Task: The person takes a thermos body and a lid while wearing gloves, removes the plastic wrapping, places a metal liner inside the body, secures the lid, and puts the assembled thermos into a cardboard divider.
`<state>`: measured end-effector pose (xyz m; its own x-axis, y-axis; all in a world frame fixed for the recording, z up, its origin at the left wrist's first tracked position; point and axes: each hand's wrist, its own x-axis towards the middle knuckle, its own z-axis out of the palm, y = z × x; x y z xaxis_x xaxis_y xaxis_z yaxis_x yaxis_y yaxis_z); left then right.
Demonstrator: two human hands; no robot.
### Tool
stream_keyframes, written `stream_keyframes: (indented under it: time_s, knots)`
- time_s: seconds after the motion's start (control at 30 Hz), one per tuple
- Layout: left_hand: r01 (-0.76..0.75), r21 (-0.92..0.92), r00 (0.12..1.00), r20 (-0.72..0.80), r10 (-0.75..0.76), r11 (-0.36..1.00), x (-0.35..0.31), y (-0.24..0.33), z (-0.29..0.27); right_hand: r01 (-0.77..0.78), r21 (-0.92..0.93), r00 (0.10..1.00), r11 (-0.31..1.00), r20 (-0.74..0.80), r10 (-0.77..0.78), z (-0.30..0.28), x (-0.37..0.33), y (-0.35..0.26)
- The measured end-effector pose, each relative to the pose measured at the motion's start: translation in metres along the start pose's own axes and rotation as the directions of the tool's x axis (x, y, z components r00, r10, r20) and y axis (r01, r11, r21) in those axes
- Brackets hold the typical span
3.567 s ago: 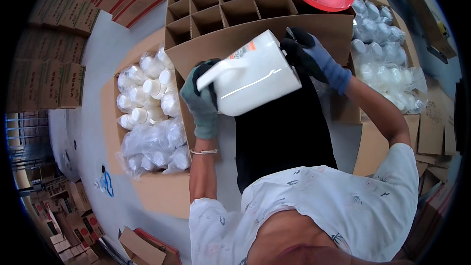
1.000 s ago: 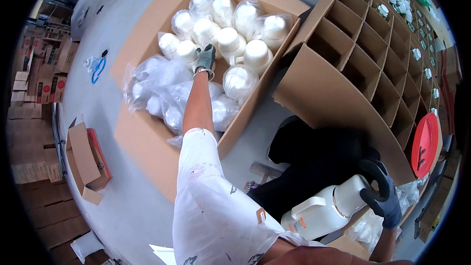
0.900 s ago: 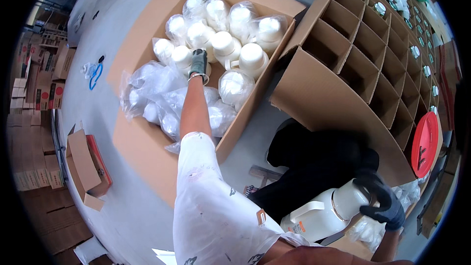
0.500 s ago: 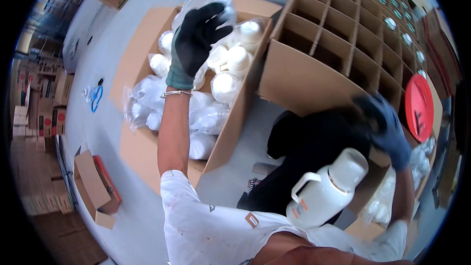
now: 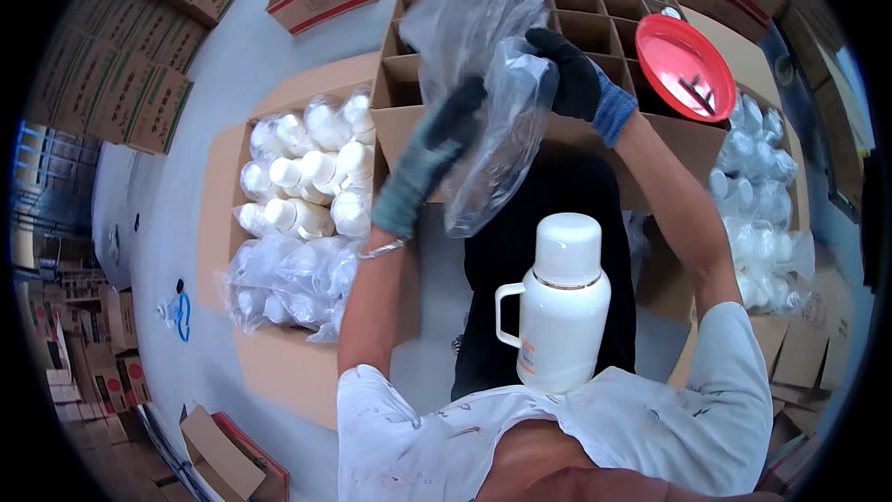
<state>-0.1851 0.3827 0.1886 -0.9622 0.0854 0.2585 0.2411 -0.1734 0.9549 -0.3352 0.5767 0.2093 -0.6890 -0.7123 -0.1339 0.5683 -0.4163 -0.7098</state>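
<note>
Once apart, both hands (image 5: pixel 502 121) on bag (image 5: pixel 483 65)

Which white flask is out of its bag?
The flask upright against the person's chest, handle to the left. The flasks in the left box and right box are bagged.

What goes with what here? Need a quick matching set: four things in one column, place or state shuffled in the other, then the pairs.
Things:
1. clear plastic bag
2. white flask
3. red tray
4. bagged white flasks

Place or state:
A. in the open carton on the person's left
B. upright against the person's chest, no hand on it
C. resting on the far right corner of the divider carton
D. held up in the grip of both gloved hands, left hand and right hand

Pairs: 1-D, 2-B, 3-C, 4-A
</note>
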Motion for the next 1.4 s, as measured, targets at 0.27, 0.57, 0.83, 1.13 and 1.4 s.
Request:
stream_keyframes:
  time_s: [0.27,0.57,0.83,1.13,1.4]
  knots:
    - [0.102,-0.405,0.892,-0.367,-0.263,0.909,-0.04,-0.064,0.045,0.33,-0.936,0.853,-0.117,0.35,-0.387,-0.07,-0.053,0.04]
    - [0.306,-0.109,0.935,-0.154,-0.32,0.946,-0.175,-0.068,0.039,0.13,-0.92,0.766,-0.371,0.33,-0.552,-0.078,-0.223,0.078]
    - [0.827,0.425,0.301,0.218,-0.928,0.368,-0.257,0.025,0.103,0.492,-0.832,0.86,-0.256,0.42,0.288,-0.063,-0.409,0.151]
    - [0.133,0.791,0.9,0.155,-0.407,0.597,-0.168,0.021,0.093,0.43,-0.901,0.884,-0.051,0.409,0.226,-0.05,-0.406,0.148]
    - [0.588,0.415,0.793,-0.465,-0.394,0.695,-0.382,0.005,0.039,0.259,-0.659,0.953,0.706,0.292,-0.076,0.05,-0.285,0.134]
